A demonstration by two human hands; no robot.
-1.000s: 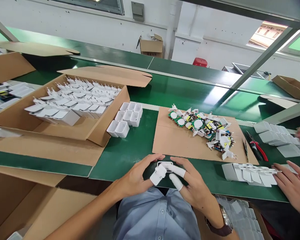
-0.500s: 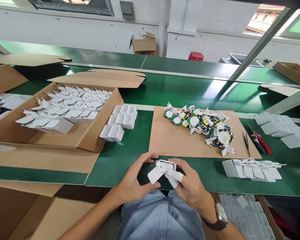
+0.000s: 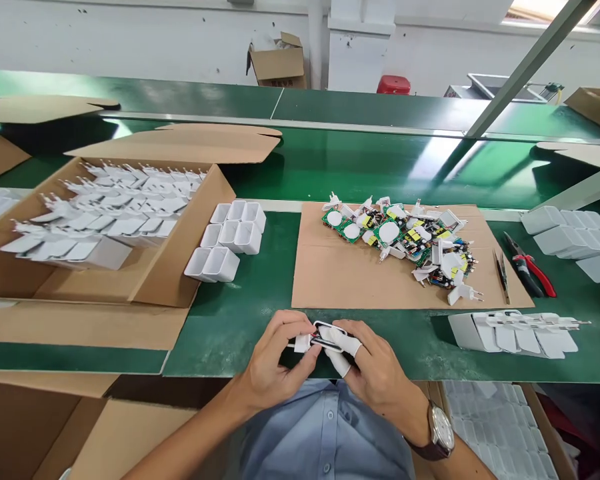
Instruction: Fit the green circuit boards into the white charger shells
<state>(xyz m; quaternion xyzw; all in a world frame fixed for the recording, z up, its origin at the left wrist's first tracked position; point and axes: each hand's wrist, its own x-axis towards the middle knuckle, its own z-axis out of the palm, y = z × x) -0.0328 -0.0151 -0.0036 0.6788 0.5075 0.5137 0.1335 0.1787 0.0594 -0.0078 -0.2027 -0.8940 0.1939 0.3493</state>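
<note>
My right hand (image 3: 384,373), with white covers on some fingers, is closed around a white plastic charger housing (image 3: 336,327) at the bench's front edge. Its open rim faces up and a dark inside shows. My left hand (image 3: 275,365) pinches a small white plug part (image 3: 303,343) at the left side of that rim. Fingers partly hide where the two pieces meet. Beyond the hands, a heap of circuit boards with white plug parts (image 3: 405,243) lies on a flat cardboard sheet (image 3: 345,290).
Left stands a cardboard box (image 3: 173,270) of white chargers, beside several empty white housings (image 3: 223,265). On the right are tweezers (image 3: 501,277), red-handled pliers (image 3: 530,265), a row of chargers with flaps (image 3: 515,333) and stacked housings (image 3: 570,233). A box of housings (image 3: 500,427) sits below.
The white flap at the housing, hanging toward my left palm before, is now turned up into my left fingers. My left fingers have closed in on the part. The view has tilted down.
</note>
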